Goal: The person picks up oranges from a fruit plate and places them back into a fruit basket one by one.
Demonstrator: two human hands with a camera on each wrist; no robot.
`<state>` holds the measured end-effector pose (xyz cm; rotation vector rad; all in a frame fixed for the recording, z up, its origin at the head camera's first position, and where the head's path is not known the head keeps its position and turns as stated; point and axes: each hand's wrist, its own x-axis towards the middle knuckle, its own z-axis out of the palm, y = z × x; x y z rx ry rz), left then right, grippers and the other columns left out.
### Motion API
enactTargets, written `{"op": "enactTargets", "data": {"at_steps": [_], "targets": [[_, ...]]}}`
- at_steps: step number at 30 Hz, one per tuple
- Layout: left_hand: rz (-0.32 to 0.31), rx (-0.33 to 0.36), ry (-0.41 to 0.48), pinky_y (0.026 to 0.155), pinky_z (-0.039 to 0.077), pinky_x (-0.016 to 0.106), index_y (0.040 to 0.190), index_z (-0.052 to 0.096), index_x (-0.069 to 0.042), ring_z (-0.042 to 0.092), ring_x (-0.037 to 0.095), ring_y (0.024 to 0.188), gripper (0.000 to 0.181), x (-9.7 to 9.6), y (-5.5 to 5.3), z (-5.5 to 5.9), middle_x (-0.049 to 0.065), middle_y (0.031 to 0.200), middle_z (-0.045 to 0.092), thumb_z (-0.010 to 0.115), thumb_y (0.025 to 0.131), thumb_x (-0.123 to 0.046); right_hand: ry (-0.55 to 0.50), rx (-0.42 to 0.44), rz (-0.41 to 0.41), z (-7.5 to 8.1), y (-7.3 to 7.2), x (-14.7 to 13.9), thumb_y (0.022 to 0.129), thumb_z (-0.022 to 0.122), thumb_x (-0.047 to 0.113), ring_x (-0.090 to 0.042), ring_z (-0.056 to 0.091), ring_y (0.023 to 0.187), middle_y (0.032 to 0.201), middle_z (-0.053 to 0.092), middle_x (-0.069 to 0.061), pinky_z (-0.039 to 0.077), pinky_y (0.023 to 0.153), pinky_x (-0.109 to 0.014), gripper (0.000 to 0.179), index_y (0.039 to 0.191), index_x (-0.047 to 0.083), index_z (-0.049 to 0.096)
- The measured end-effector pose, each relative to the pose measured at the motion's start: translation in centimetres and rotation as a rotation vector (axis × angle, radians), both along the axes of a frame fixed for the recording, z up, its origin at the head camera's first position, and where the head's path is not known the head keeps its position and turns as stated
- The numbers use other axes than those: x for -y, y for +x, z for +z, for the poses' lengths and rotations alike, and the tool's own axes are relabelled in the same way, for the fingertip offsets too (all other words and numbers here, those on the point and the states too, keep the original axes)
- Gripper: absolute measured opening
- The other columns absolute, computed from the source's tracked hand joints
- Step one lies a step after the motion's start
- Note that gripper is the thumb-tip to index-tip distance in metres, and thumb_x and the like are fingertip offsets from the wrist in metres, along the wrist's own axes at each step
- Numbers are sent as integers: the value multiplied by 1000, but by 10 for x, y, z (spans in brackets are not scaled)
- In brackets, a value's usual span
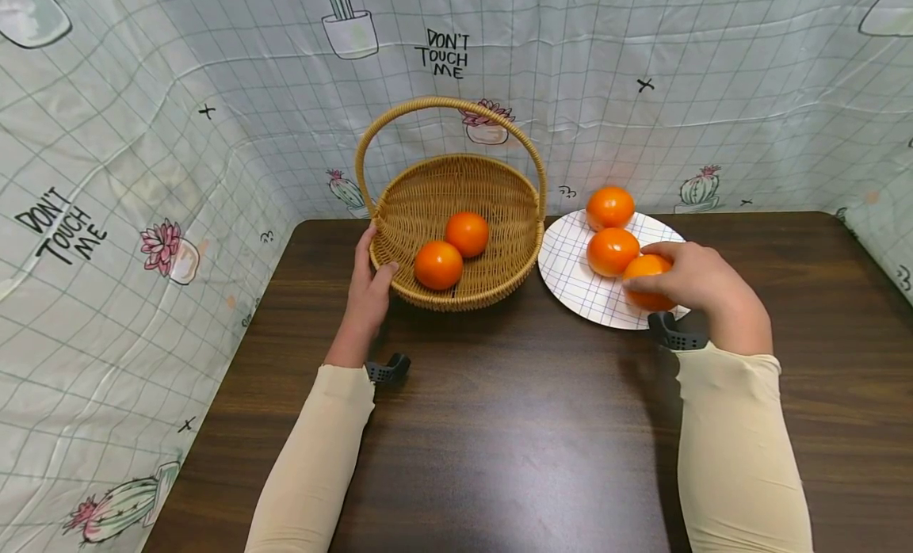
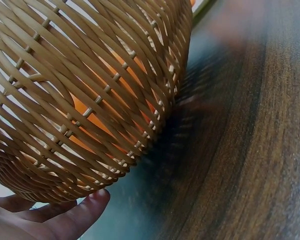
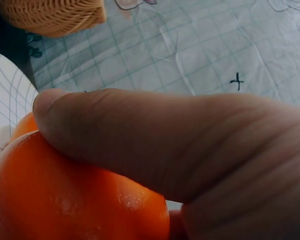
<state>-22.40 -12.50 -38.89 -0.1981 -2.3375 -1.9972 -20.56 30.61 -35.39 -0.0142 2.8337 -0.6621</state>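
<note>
A wicker basket [image 1: 456, 299] with a tall arched handle stands at the back of the table, two oranges [image 1: 438, 265] inside it. My left hand [image 1: 369, 293] grips the basket's left rim, thumb over the edge; in the left wrist view its fingers [image 2: 85, 212] lie against the woven outside. To the right is a round white plate [image 1: 571, 287] with a grid pattern. On its front right my right hand [image 1: 702, 287] holds an orange [image 1: 647, 284] between thumb and fingers. Two more oranges [image 1: 612, 252] sit behind that one on the plate.
The dark wooden table [image 1: 499, 426] reaches toward me. A white grid-patterned cloth [image 1: 606, 101] hangs close behind the basket and plate and along the left side. The basket handle [image 1: 442, 101] arches high above the rim.
</note>
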Motion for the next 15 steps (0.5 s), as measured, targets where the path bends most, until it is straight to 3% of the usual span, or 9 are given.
{"op": "enactTargets", "data": {"at_steps": [15], "targets": [[-1, 9, -2, 115, 30, 47, 156, 11, -11, 29, 37, 143, 68, 0, 0, 0, 15, 162, 10, 42, 96, -9, -10, -27, 3, 11, 3, 6, 79, 61, 69, -35, 49, 103, 124, 57, -21, 41, 77, -42, 85, 143, 17, 46]]}}
